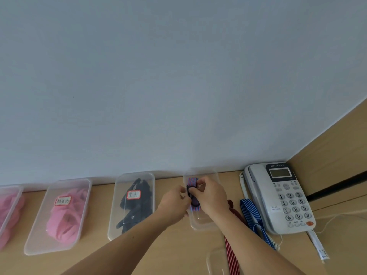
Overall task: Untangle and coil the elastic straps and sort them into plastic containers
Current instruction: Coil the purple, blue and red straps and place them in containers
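Observation:
My left hand and my right hand both pinch a coiled purple-and-red striped elastic strap over a clear plastic container near the wall. The strap's lower part shows between my hands, inside the container. To the right of the container, a red striped strap and a blue-and-white striped strap lie loose on the wooden desk.
Left of my hands stand a labelled container of black straps, a labelled container of pink straps and part of another pink one. A grey desk phone sits at the right, and a clear lid lies near the bottom.

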A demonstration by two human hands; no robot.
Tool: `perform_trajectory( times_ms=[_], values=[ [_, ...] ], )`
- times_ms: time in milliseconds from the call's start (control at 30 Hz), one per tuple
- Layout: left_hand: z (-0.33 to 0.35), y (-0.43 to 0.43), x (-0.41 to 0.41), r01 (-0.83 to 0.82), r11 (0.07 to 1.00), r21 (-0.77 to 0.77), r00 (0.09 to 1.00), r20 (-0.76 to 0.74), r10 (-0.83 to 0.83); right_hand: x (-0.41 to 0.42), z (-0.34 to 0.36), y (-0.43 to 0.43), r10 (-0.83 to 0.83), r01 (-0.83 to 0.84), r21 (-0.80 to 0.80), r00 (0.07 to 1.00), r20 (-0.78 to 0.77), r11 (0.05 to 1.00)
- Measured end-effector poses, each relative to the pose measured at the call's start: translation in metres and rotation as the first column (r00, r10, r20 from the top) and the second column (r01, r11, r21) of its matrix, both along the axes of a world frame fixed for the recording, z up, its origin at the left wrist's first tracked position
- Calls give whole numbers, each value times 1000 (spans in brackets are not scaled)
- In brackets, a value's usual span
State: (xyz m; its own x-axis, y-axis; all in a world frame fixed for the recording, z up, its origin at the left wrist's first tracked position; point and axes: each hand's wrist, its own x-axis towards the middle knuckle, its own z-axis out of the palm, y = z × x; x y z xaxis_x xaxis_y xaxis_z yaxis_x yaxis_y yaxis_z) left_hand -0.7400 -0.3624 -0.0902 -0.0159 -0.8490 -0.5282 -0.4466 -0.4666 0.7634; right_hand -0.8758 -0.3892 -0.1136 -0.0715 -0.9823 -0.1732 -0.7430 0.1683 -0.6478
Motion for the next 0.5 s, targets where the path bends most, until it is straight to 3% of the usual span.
perform_trajectory(
  times_ms=[267,433,500],
  values=[
    [5,-1,-2,105,988,-115,955,290,-68,-11,18,8,6,-4,-59,999,36,998],
    [22,4,-10,320,909,-268,798,594,-105,-42,38,33,81,-73,-180,996,37,981],
    [32,10,-23,395,855,-337,767,633,-105,-63,44,45,87,-84,-191,996,7,978]
  ],
)
